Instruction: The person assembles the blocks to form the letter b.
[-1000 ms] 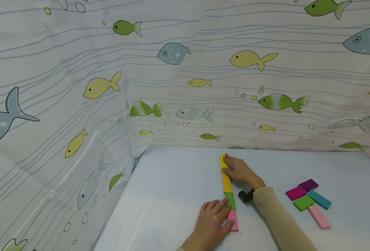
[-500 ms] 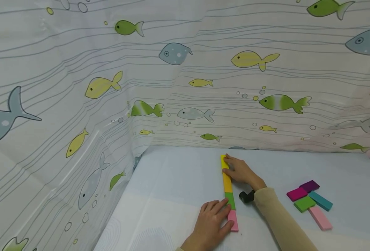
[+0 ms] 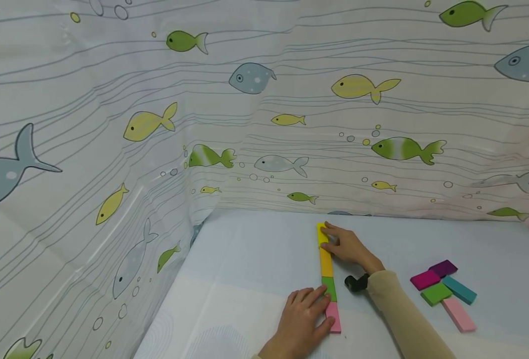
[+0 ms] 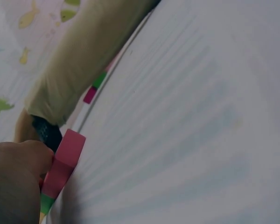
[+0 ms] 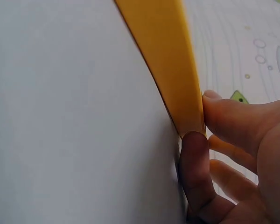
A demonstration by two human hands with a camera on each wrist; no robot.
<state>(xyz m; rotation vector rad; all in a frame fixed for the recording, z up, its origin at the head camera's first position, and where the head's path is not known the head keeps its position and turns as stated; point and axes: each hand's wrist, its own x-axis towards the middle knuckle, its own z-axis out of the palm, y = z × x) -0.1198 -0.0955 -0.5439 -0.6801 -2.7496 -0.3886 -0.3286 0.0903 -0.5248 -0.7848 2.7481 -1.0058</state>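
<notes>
A straight row of flat blocks lies on the table: a yellow block [image 3: 322, 239] farthest away, an orange-yellow block [image 3: 326, 263], a green block [image 3: 329, 288] and a pink block [image 3: 334, 317] nearest. My right hand [image 3: 349, 246] pinches the yellow block from the right; its fingertips partly cover it. In the right wrist view, the thumb and a finger meet the end of the orange-yellow block [image 5: 165, 51]. My left hand [image 3: 301, 316] rests along the row's left side with its fingers fairly straight, touching the green and pink blocks. The pink block's [image 4: 65, 161] near end shows past the thumb.
To the right lies a loose cluster of blocks: purple [image 3: 443, 268], magenta [image 3: 424, 279], teal [image 3: 459, 289], green [image 3: 435, 293] and light pink [image 3: 458, 314]. A black device [image 3: 356, 282] sits at the right wrist. A fish-patterned curtain [image 3: 246, 134] hangs behind and left.
The camera view has shifted slightly. Both hands stay at the row, and the small gap between the orange-yellow and green blocks has closed.
</notes>
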